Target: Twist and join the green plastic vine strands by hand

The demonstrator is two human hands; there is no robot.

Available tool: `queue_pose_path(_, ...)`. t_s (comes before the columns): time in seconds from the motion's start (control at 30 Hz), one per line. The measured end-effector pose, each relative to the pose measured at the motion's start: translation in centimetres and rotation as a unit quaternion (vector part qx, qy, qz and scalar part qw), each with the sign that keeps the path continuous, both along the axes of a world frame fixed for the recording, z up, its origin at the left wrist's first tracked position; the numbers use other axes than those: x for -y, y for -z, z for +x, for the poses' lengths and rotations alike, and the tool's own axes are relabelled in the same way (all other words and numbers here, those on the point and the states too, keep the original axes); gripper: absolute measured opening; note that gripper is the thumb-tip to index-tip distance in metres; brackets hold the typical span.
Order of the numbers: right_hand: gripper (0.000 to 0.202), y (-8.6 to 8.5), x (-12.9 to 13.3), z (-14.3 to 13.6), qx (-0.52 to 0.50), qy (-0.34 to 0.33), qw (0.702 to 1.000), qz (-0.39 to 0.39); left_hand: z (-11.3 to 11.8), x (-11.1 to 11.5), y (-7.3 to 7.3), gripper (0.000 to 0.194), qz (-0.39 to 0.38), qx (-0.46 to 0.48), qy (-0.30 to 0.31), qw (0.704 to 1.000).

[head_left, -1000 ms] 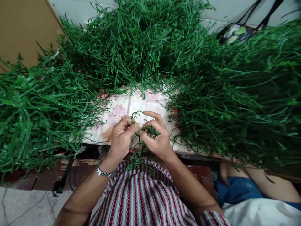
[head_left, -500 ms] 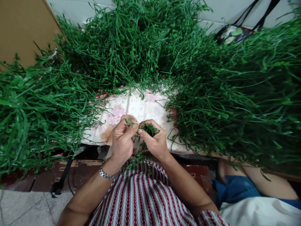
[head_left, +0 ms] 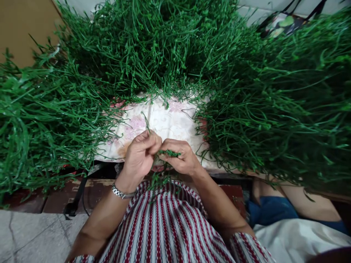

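My left hand (head_left: 141, 155), with a metal watch on its wrist, is closed in a pinch; a thin green stem (head_left: 146, 122) sticks up from its fingers. Close beside it, my right hand (head_left: 181, 157) curls around a small bunch of green stems (head_left: 170, 153), which look like plastic plant stems. The fingers of both hands meet or nearly meet over my lap. More green stems (head_left: 161, 180) hang below the hands against the striped garment. What lies between the fingertips is partly hidden.
A floral cloth (head_left: 161, 120) covers the table. Large heaps of green stems lie to the left (head_left: 49, 120), at the back (head_left: 164, 47) and to the right (head_left: 268, 109). A patterned bag (head_left: 285, 23) sits at the back right. Another person's legs (head_left: 309, 204) are at my right.
My left hand has turned and closed more, with a stem now pointing up from it. My right hand has rolled over, fingers curled around the bunch. The view has shifted slightly.
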State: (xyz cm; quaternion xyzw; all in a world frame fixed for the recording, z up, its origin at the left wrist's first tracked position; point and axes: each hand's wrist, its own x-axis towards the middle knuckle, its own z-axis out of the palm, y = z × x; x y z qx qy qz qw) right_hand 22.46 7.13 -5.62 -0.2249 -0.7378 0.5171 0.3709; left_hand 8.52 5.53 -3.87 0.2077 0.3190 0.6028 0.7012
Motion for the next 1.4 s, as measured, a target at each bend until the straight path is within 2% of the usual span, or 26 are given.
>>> queue_pose_path(0.07,0.01,-0.3,-0.1,0.3,-0.012,-0.048,0.999,-0.003,-0.4,-0.2,-0.2,0.036,-0.004,0.023,-0.006,1.0)
queue_pose_path(0.13,0.01,-0.8,-0.2,0.8,-0.012,-0.046,0.999,-0.004,-0.8,-0.4,-0.4,0.035,0.001,0.026,-0.031,0.999)
queue_pose_path(0.3,0.009,-2.7,-0.5,2.7,-0.018,0.126,0.991,0.048,-2.0,-0.9,-0.7,0.031,0.019,-0.008,-0.086,0.996)
queue_pose_path(0.4,0.012,-3.3,0.0,3.7,-0.033,0.197,0.98,-0.006,-2.6,-1.3,-0.7,0.032,0.037,-0.002,-0.111,0.993)
queue_pose_path(0.5,0.014,-3.2,0.5,4.1,0.041,0.226,0.973,-0.035,-2.7,-1.5,-0.8,0.033,0.049,-0.006,-0.118,0.992)
queue_pose_path(0.6,0.02,-2.8,0.8,3.6,0.163,0.226,0.96,0.012,-2.3,-1.4,-1.1,0.034,0.062,-0.014,-0.126,0.99)
queue_pose_path(0.67,0.027,-2.6,0.7,2.9,0.207,0.228,0.951,0.035,-1.9,-1.2,-1.3,0.035,0.079,-0.024,-0.134,0.988)
queue_pose_path(0.8,0.04,-2.4,0.7,1.4,0.188,0.218,0.958,0.02,-0.9,-0.5,-2.0,0.031,0.117,-0.045,-0.16,0.979)
queue_pose_path(0.9,0.05,-2.1,0.8,0.5,0.198,0.172,0.965,-0.016,-0.1,0.1,-2.4,0.027,0.142,-0.053,-0.172,0.973)
queue_pose_path(1.0,0.037,-1.7,1.1,0.2,0.224,0.148,0.962,-0.046,0.5,0.5,-2.6,0.023,0.165,-0.066,-0.185,0.966)
queue_pose_path(1.13,0.025,-1.7,1.2,0.6,0.162,0.154,0.974,-0.038,0.4,0.5,-2.7,0.014,0.182,-0.1,-0.143,0.968)
queue_pose_path(1.3,0.019,-2.3,0.3,1.5,0.079,0.181,0.979,-0.058,-1.7,-0.8,-2.6,0.039,0.15,-0.121,-0.029,0.981)
queue_pose_path(1.4,0.017,-2.5,-0.2,1.8,0.059,0.183,0.979,-0.066,-2.8,-1.3,-1.9,0.042,0.109,-0.12,-0.039,0.986)
